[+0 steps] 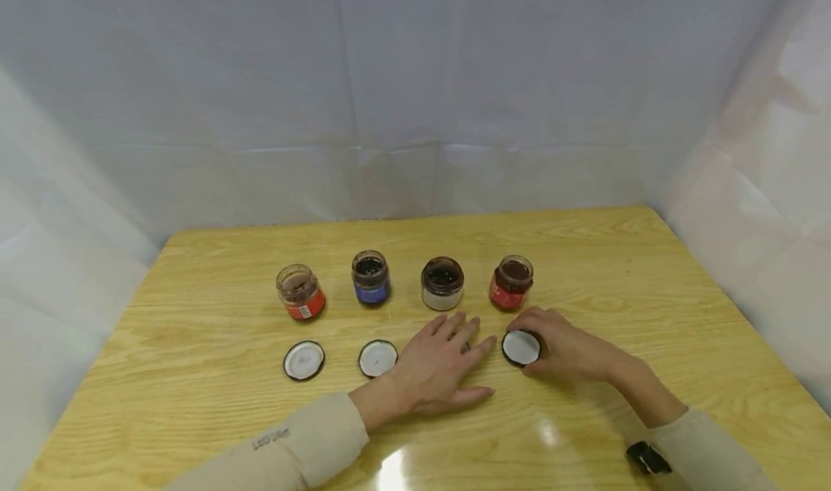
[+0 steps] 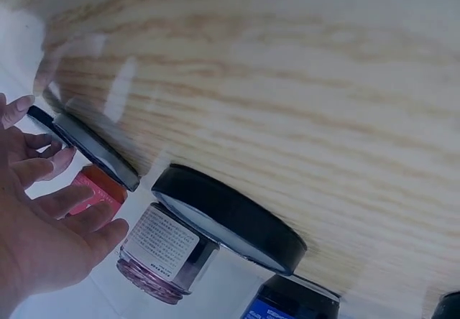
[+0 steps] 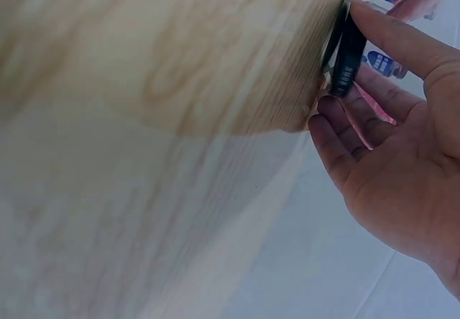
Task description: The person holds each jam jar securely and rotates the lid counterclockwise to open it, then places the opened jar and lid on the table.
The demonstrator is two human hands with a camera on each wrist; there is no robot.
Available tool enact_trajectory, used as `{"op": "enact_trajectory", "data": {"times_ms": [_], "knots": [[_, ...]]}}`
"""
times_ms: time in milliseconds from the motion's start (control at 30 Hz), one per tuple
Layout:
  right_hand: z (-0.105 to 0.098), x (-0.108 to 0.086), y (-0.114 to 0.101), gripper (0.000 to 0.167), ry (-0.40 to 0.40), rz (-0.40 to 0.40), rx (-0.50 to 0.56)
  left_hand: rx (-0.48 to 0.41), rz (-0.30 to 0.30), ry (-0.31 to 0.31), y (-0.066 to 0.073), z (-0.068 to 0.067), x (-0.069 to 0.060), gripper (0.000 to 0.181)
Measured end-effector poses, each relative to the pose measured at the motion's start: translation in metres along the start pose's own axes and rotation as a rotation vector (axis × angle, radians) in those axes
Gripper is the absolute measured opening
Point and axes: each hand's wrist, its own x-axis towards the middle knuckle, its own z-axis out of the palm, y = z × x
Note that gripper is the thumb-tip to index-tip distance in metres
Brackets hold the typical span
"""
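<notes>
Fingers of my right hand [image 1: 571,347] pinch the rim of a black-edged jar lid [image 1: 521,347], white inside facing up, low at the table. In the right wrist view the lid [image 3: 349,53] shows its dark side between thumb and fingers. My left hand [image 1: 435,368] is spread palm down with loosely straight fingers. Beside its fingers another lid [image 2: 97,150] lies in the left wrist view; the hand mostly hides it in the head view. Behind the hands stand an uncovered white-label jar [image 1: 443,283] and an uncovered red-label jar [image 1: 511,283], both with dark contents.
Two more upturned lids lie left of my left hand, one lid [image 1: 378,359] near the forearm and one lid [image 1: 304,360] farther left. Behind them stand a blue-label jar [image 1: 371,278] and an orange-red-label jar [image 1: 301,293], both uncovered. White sheeting [image 1: 402,102] surrounds the wooden table [image 1: 214,376].
</notes>
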Motion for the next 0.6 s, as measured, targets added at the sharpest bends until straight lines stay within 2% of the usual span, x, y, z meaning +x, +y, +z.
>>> {"op": "enact_trajectory", "data": {"times_ms": [300,467,600], "knots": [[0.0,0.002,0.004,0.052,0.003,-0.021,-0.011,-0.004,-0.004,-0.006,-0.001,-0.001,0.0,0.068],[-0.001,-0.002,0.005,0.055,-0.005,0.015,-0.012,-0.001,-0.005,-0.002,-0.001,-0.004,-0.002,0.068],[-0.004,-0.005,0.005,0.055,0.04,0.034,-0.061,0.002,-0.016,0.003,-0.003,-0.012,-0.004,0.068]]}}
